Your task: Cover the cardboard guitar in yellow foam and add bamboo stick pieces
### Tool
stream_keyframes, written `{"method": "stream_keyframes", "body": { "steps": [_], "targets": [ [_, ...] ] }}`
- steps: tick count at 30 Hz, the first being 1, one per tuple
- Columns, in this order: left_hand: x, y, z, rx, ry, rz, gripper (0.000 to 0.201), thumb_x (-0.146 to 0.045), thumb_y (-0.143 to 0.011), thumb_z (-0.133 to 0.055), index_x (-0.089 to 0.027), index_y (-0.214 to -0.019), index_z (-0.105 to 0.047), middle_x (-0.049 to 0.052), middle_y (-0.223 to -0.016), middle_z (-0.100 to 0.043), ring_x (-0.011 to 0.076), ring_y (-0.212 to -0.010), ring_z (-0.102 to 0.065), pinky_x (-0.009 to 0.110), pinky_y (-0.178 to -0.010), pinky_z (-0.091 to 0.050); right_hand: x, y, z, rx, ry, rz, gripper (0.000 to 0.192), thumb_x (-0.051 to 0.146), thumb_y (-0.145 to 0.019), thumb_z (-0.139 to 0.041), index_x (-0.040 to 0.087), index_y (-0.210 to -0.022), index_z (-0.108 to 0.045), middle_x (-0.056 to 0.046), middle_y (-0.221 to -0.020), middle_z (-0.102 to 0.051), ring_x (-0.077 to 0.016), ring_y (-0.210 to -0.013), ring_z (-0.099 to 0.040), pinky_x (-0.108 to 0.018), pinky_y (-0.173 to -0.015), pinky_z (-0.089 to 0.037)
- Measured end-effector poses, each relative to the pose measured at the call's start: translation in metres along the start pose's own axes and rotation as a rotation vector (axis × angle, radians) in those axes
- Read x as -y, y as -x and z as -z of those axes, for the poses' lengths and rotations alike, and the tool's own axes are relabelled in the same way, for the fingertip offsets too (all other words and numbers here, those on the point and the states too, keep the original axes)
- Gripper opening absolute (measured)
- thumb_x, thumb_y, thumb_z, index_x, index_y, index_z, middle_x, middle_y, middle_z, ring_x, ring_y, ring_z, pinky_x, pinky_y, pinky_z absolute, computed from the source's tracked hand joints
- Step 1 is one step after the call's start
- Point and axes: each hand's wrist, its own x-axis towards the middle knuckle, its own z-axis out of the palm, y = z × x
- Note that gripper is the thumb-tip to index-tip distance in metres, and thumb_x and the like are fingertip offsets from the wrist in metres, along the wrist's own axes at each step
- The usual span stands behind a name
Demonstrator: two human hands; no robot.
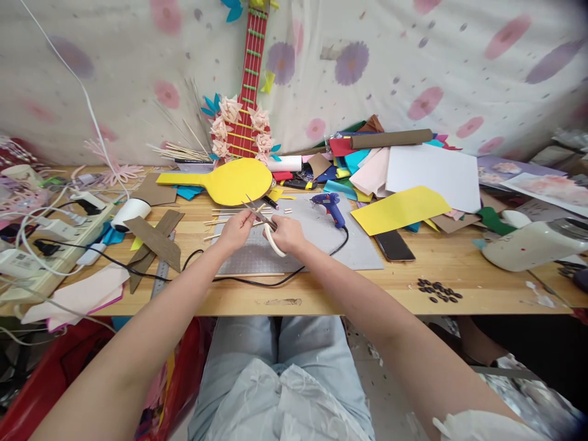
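Fingers [242,220] of the left hand [236,231] pinch a thin wooden stick [258,214], holding it level between the blades so it can be snipped. Just right, the right hand [285,236] closes round the white-handled scissors [265,225] above the grey cutting mat [316,245] on the table [413,288]. A blue glue gun [331,208] lies beyond, within easy reach.

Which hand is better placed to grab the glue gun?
Probably the left. The glue gun lies nearer the right hand, but that hand holds the scissors. The left hand pinches only a thin stick, easier to set down.
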Motion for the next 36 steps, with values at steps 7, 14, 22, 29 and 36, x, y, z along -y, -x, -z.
{"method": "stream_keyframes", "body": {
  "steps": [7,14,22,29,36],
  "targets": [
    [-0.005,-0.003,0.005,0.162,0.299,0.093,0.026,-0.038,-0.078,-0.047,-0.015,-0.073,-0.058,-0.005,-0.049,-0.034,0.0086,-0.045,-0.028,0.022,-0.046,-0.025,-0.014,0.000,0.000,-0.033,0.024,0.095,0.023,0.040,-0.079,-0.046,0.020,-0.084,-0.057,-0.004,-0.089,-0.066,-0.0164,-0.081,-0.056,-0.025,-0.061,-0.030],
    [-0.003,-0.003,0.006,0.189,0.411,0.165,0.029,-0.042,-0.077,-0.051,-0.015,-0.075,-0.058,-0.006,-0.048,-0.030,0.0073,-0.044,-0.024,0.022,-0.044,-0.019,-0.011,-0.001,0.003,0.025,0.041,0.062,0.030,0.045,-0.080,-0.044,0.020,-0.088,-0.059,-0.005,-0.090,-0.067,-0.0170,-0.081,-0.058,-0.024,-0.062,-0.031],
    [-0.009,-0.009,0.007,0.191,0.458,0.258,0.025,-0.039,-0.076,-0.051,-0.015,-0.072,-0.057,-0.007,-0.045,-0.027,0.0060,-0.041,-0.022,0.021,-0.041,-0.015,-0.007,-0.002,0.006,0.069,0.083,-0.008,0.038,0.050,-0.082,-0.040,0.020,-0.091,-0.061,-0.007,-0.090,-0.068,-0.0192,-0.082,-0.060,-0.025,-0.064,-0.035],
    [-0.011,-0.002,0.007,0.198,0.410,0.249,0.018,-0.034,-0.073,-0.054,-0.017,-0.076,-0.059,-0.004,-0.051,-0.041,0.0070,-0.044,-0.031,0.021,-0.043,-0.025,-0.022,0.003,0.010,0.062,0.017,0.085,0.030,0.048,-0.080,-0.048,0.020,-0.087,-0.057,-0.006,-0.093,-0.066,-0.0169,-0.084,-0.058,-0.023,-0.063,-0.033],
    [-0.010,0.001,0.002,0.093,0.197,0.154,0.016,-0.030,-0.072,-0.053,-0.017,-0.063,-0.054,-0.001,-0.057,-0.054,0.0112,-0.056,-0.047,0.025,-0.057,-0.037,-0.021,0.010,0.002,0.133,-0.089,0.020,0.038,0.056,-0.079,-0.047,0.020,-0.087,-0.054,-0.005,-0.089,-0.065,-0.0161,-0.076,-0.056,-0.023,-0.059,-0.032]
  ]
}}
